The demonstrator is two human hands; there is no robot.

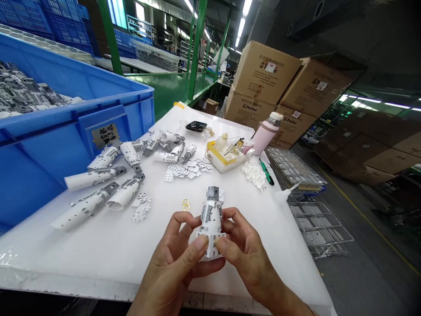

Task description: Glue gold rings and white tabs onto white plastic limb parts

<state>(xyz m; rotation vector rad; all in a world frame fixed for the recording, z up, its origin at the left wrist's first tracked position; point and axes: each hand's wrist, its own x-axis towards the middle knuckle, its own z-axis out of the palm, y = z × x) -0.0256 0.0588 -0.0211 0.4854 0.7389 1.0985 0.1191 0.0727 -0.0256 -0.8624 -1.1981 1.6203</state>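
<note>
Here's the white model piece, grey-studded, between my left hand and right hand, blocky grey tip pointing away, wider panelled base toward me!

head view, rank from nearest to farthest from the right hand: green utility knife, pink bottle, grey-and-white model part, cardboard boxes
1. Grey-and-white model part: held by right hand and left hand.
2. Green utility knife: ahead, right side of the table.
3. Pink bottle: just beyond the knife.
4. Cardboard boxes: stacked past the bottle.

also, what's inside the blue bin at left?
Grey-and-white parts, heaped loosely, show inside the blue bin. The near wall and the heap's top layer cover whatever lies lower, so the bottom can't be seen.
</note>
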